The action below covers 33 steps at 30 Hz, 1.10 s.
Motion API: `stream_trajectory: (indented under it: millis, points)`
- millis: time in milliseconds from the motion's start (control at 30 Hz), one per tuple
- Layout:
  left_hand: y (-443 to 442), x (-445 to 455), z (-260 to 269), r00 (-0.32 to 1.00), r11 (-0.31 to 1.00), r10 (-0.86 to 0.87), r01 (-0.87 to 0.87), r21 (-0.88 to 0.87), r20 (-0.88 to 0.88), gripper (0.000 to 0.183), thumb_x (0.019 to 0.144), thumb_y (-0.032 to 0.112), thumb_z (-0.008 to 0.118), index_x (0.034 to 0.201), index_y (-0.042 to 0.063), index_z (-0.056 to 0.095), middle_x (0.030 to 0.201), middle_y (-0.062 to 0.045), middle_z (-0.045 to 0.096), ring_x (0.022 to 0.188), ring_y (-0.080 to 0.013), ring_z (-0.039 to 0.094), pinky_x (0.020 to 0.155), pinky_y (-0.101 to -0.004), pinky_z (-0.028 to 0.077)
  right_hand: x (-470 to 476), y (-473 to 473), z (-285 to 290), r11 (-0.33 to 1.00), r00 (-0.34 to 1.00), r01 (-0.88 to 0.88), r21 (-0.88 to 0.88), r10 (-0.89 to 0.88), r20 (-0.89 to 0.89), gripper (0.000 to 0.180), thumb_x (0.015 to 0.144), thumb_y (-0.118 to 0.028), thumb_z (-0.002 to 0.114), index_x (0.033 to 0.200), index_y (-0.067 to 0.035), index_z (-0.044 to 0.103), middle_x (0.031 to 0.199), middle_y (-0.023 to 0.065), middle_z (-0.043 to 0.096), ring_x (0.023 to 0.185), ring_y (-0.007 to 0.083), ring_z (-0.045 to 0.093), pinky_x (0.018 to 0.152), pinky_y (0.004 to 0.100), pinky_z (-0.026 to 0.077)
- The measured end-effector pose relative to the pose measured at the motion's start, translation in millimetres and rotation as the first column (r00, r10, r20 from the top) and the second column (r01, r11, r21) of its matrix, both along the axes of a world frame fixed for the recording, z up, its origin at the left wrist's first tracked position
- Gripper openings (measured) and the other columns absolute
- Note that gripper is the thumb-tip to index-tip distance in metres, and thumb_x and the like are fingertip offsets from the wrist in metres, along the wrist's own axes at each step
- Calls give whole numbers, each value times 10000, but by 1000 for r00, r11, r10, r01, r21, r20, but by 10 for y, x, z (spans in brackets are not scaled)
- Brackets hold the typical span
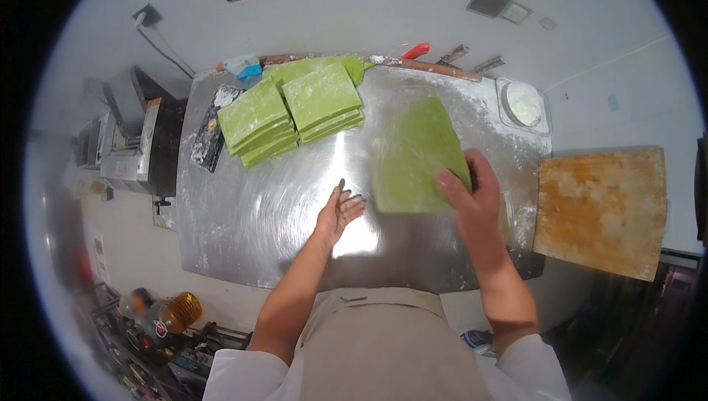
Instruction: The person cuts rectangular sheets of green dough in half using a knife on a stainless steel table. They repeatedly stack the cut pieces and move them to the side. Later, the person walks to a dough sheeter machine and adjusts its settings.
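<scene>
My right hand point(475, 188) grips a floured sheet of green dough point(417, 157) by its lower right corner, thumb on top; the sheet is slightly blurred. My left hand point(340, 213) is over the middle of the steel worktop point(249, 218), palm up with fingers apart, holding nothing. Two stacks of green dough sheets, a left one point(257, 116) and a right one point(322, 96), lie side by side at the back left, dusted with flour. Behind them lies more green dough point(354, 69).
Along the back edge lies a wooden rolling pin point(437, 69), near a red-handled tool point(416, 51). A container of flour point(522, 104) stands at the back right. A wooden board point(600, 213) adjoins the right edge. A dark floured slab point(213, 135) and a metal machine point(138, 152) are at left.
</scene>
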<state>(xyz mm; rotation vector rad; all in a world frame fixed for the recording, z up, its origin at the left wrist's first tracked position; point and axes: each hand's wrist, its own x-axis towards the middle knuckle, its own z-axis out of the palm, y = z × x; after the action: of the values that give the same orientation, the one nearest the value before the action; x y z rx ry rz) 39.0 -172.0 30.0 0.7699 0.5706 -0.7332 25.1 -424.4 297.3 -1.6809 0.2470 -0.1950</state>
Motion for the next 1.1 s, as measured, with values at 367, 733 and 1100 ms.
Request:
stream_trajectory:
  millis: [367,733,1100]
  points:
    - [479,-1560,-651,832,808,-531,440,392,160,356,964,74,676,1311,25,611,1093,-50,676,977,-156,638,873,-308,517,-2094,-664,-2373,949,933,196,-246,-257,-251,133,979,-59,662,1106,-36,631,908,-40,622,831,57,539,766,231,439]
    - [166,-1748,171,923,922,-328,266,280,202,469,979,249,686,1318,-43,548,1190,-130,644,1079,-246,623,924,-369,502,-2217,659,-1720,698,872,-489,-523,406,-274,379,912,-144,686,1267,-42,597,1280,204,590,1143,408,579,979,465,487]
    - [246,-1960,-554,903,761,-230,-65,646,363,436,912,152,760,1233,-16,518,1054,-126,653,952,-227,633,842,-342,520,-1499,719,-2411,438,925,-332,-836,325,-197,579,942,-214,645,1465,-27,483,1486,200,482,1367,414,458,1129,529,374]
